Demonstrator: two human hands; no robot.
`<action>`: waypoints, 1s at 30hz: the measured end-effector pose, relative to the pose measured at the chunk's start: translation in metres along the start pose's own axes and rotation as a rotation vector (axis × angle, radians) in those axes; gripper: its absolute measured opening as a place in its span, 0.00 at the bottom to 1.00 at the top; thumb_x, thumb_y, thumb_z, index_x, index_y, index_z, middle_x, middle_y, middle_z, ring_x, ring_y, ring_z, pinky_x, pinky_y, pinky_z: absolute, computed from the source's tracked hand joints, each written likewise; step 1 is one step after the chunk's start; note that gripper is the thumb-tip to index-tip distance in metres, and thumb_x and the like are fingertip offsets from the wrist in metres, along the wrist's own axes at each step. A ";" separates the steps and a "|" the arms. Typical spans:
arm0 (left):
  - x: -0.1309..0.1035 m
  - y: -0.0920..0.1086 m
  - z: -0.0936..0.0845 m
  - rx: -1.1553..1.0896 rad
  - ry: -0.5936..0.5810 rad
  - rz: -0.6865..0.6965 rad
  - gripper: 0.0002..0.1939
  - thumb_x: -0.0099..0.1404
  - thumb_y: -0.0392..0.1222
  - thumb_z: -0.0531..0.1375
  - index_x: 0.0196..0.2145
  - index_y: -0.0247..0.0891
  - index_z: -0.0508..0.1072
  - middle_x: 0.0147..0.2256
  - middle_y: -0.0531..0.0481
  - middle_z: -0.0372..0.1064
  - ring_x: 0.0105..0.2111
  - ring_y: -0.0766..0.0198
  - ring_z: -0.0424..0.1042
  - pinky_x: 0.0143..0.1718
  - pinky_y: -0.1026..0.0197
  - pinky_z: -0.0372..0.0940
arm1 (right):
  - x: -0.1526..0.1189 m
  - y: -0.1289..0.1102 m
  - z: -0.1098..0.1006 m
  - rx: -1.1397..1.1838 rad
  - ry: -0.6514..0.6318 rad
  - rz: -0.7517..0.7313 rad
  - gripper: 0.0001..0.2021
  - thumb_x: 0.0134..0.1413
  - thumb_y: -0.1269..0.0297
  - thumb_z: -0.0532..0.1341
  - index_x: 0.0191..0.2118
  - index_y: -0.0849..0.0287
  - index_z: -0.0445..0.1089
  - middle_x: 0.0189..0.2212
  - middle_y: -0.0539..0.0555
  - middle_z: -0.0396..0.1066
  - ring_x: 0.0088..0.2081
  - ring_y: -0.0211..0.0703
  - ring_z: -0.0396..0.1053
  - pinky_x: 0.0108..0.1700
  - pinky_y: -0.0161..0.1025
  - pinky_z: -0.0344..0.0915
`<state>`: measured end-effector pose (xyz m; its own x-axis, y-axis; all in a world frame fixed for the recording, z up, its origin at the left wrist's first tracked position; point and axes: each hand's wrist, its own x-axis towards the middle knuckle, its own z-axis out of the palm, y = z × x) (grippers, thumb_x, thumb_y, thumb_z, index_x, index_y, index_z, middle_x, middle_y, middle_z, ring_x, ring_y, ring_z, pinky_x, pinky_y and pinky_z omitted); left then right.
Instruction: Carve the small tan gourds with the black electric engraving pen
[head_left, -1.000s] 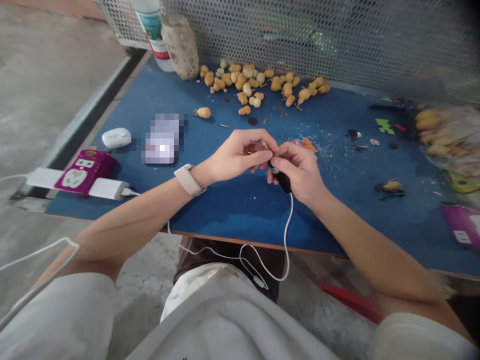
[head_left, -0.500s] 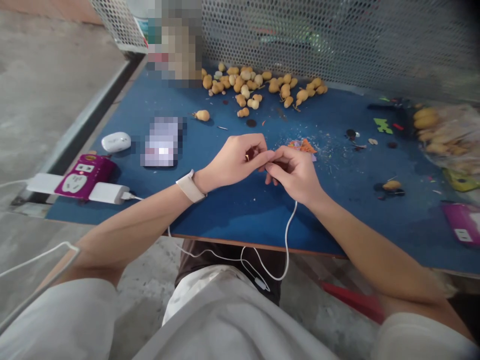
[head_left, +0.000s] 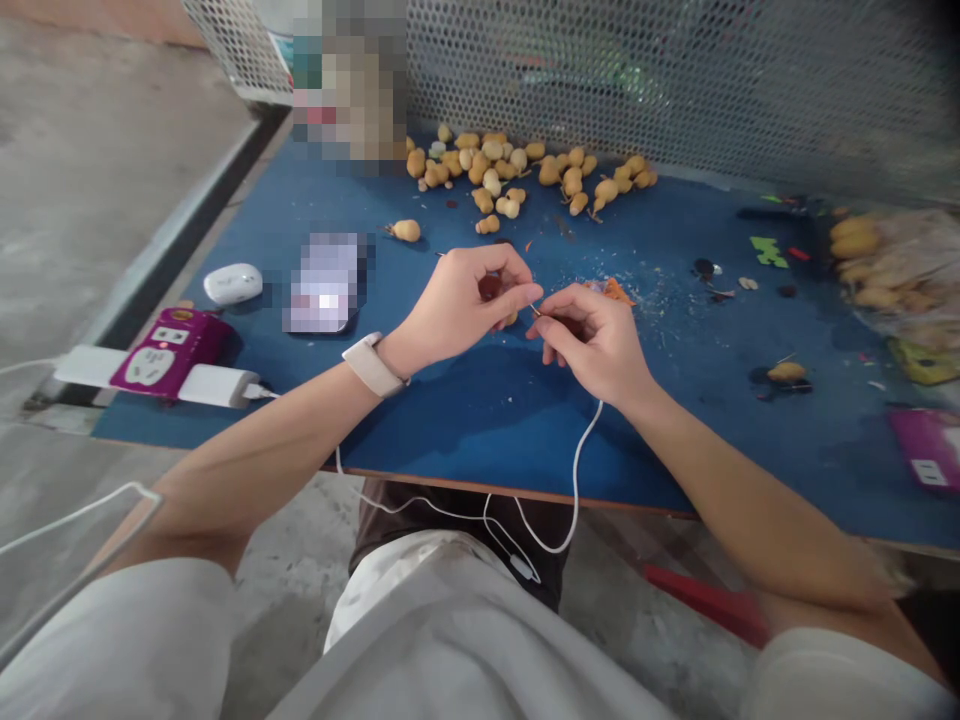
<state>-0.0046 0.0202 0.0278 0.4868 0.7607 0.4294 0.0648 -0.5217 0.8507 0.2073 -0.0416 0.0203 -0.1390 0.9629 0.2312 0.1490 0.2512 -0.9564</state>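
My left hand [head_left: 461, 305], with a pale band on its wrist, is closed above the middle of the blue table. Its thumb and fingers pinch something small, mostly hidden; a dark reddish bit shows inside the curled fingers. Just to the right, my right hand [head_left: 596, 340] is closed in a pinch. From its fingertips a thin, needle-like piece [head_left: 535, 310] points toward the left thumb. A narrow gap separates the two hands. Behind the right hand lie orange and purple scraps [head_left: 616, 291] amid pale shavings.
Many small bottle gourds [head_left: 491, 182] lie along the mesh panel [head_left: 540, 80]; one gourd [head_left: 406, 231] sits apart. At left are a blurred phone [head_left: 324, 285], a white case [head_left: 233, 285] and a purple power strip [head_left: 169, 350]. Bagged gourds [head_left: 885, 265] rest at right. A white cable [head_left: 576, 480] hangs over the front edge.
My hands, touching at the fingertips before, have drawn slightly apart. The left hand has shifted up and left, and a thin piece now shows at the right fingertips.
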 end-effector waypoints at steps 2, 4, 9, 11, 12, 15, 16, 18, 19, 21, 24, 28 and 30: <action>0.001 -0.002 -0.001 -0.033 0.014 0.001 0.25 0.79 0.65 0.70 0.37 0.42 0.73 0.26 0.54 0.73 0.23 0.68 0.73 0.25 0.62 0.66 | 0.000 0.000 0.000 0.000 0.001 -0.005 0.05 0.63 0.64 0.73 0.38 0.54 0.77 0.30 0.49 0.83 0.22 0.35 0.72 0.23 0.36 0.65; 0.002 -0.005 -0.002 -0.062 0.005 -0.005 0.26 0.79 0.68 0.69 0.38 0.43 0.72 0.26 0.54 0.72 0.23 0.68 0.73 0.26 0.62 0.66 | 0.000 0.001 0.000 -0.007 -0.003 -0.001 0.05 0.63 0.65 0.73 0.38 0.54 0.77 0.30 0.50 0.83 0.22 0.35 0.72 0.22 0.36 0.65; 0.003 -0.006 -0.005 -0.082 0.019 0.002 0.28 0.78 0.70 0.70 0.40 0.43 0.72 0.26 0.55 0.71 0.22 0.68 0.71 0.25 0.61 0.67 | 0.002 0.002 -0.005 -0.056 -0.005 0.029 0.07 0.65 0.62 0.73 0.39 0.53 0.75 0.31 0.49 0.83 0.21 0.35 0.70 0.22 0.38 0.63; 0.003 -0.004 -0.004 -0.096 0.028 0.012 0.27 0.77 0.70 0.71 0.40 0.43 0.73 0.27 0.54 0.72 0.23 0.67 0.72 0.26 0.61 0.69 | 0.003 -0.001 -0.008 -0.066 0.010 0.009 0.08 0.68 0.58 0.73 0.41 0.52 0.76 0.28 0.46 0.79 0.20 0.35 0.69 0.22 0.39 0.62; 0.002 -0.002 -0.004 -0.104 0.025 0.015 0.27 0.76 0.70 0.71 0.39 0.43 0.73 0.27 0.54 0.73 0.23 0.67 0.72 0.26 0.61 0.69 | 0.003 -0.002 -0.010 -0.075 0.018 -0.013 0.08 0.69 0.56 0.73 0.42 0.51 0.76 0.26 0.45 0.76 0.20 0.35 0.67 0.23 0.40 0.62; 0.000 0.001 0.000 -0.113 -0.001 0.017 0.29 0.75 0.71 0.72 0.39 0.42 0.74 0.29 0.53 0.74 0.23 0.68 0.72 0.25 0.62 0.70 | 0.003 -0.009 -0.011 -0.111 0.038 -0.064 0.12 0.68 0.50 0.77 0.45 0.50 0.80 0.23 0.44 0.70 0.21 0.37 0.66 0.24 0.42 0.61; -0.001 0.002 0.001 -0.112 -0.010 0.015 0.29 0.75 0.71 0.72 0.38 0.42 0.74 0.30 0.52 0.75 0.23 0.69 0.73 0.25 0.62 0.70 | 0.002 -0.011 -0.011 -0.116 0.043 -0.066 0.14 0.66 0.48 0.78 0.44 0.50 0.80 0.22 0.44 0.70 0.21 0.38 0.65 0.24 0.42 0.61; -0.003 0.003 0.003 -0.112 -0.022 0.012 0.29 0.75 0.71 0.72 0.39 0.41 0.75 0.32 0.51 0.77 0.24 0.69 0.74 0.26 0.63 0.71 | 0.001 -0.013 -0.009 -0.113 0.051 -0.057 0.17 0.65 0.44 0.80 0.40 0.50 0.80 0.22 0.44 0.70 0.21 0.38 0.65 0.24 0.43 0.60; -0.003 0.003 0.004 -0.115 -0.025 0.009 0.28 0.75 0.70 0.73 0.39 0.41 0.75 0.32 0.50 0.77 0.24 0.69 0.75 0.26 0.63 0.72 | 0.001 -0.014 -0.008 -0.109 0.051 -0.049 0.19 0.64 0.43 0.80 0.38 0.50 0.79 0.21 0.44 0.70 0.21 0.38 0.64 0.24 0.43 0.59; -0.005 0.003 0.007 -0.134 -0.027 0.000 0.28 0.75 0.69 0.74 0.40 0.41 0.76 0.33 0.50 0.78 0.25 0.69 0.76 0.27 0.64 0.73 | 0.000 -0.014 -0.006 -0.098 0.049 -0.026 0.20 0.63 0.42 0.80 0.36 0.51 0.79 0.20 0.44 0.69 0.20 0.38 0.63 0.23 0.42 0.58; -0.005 0.001 0.010 -0.200 -0.025 -0.022 0.29 0.72 0.69 0.75 0.42 0.40 0.77 0.35 0.48 0.80 0.27 0.69 0.78 0.27 0.64 0.75 | 0.000 -0.014 -0.004 -0.028 0.049 0.014 0.21 0.61 0.42 0.82 0.36 0.51 0.79 0.20 0.44 0.71 0.19 0.37 0.63 0.22 0.41 0.59; -0.006 -0.003 0.013 -0.277 -0.019 -0.044 0.31 0.69 0.72 0.77 0.41 0.38 0.81 0.37 0.46 0.82 0.29 0.67 0.81 0.28 0.64 0.76 | 0.002 -0.011 -0.005 0.089 0.015 0.060 0.20 0.59 0.44 0.83 0.37 0.53 0.81 0.20 0.45 0.72 0.18 0.37 0.64 0.20 0.41 0.58; -0.006 -0.004 0.013 -0.250 -0.010 -0.052 0.30 0.69 0.70 0.77 0.41 0.38 0.83 0.38 0.45 0.83 0.30 0.66 0.82 0.30 0.64 0.77 | 0.003 -0.010 -0.007 0.081 0.034 0.050 0.17 0.58 0.47 0.83 0.38 0.52 0.81 0.23 0.45 0.74 0.18 0.36 0.65 0.20 0.40 0.59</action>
<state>0.0032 0.0125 0.0181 0.4970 0.7795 0.3812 -0.1269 -0.3693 0.9206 0.2123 -0.0409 0.0319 -0.0994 0.9772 0.1876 0.0748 0.1953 -0.9779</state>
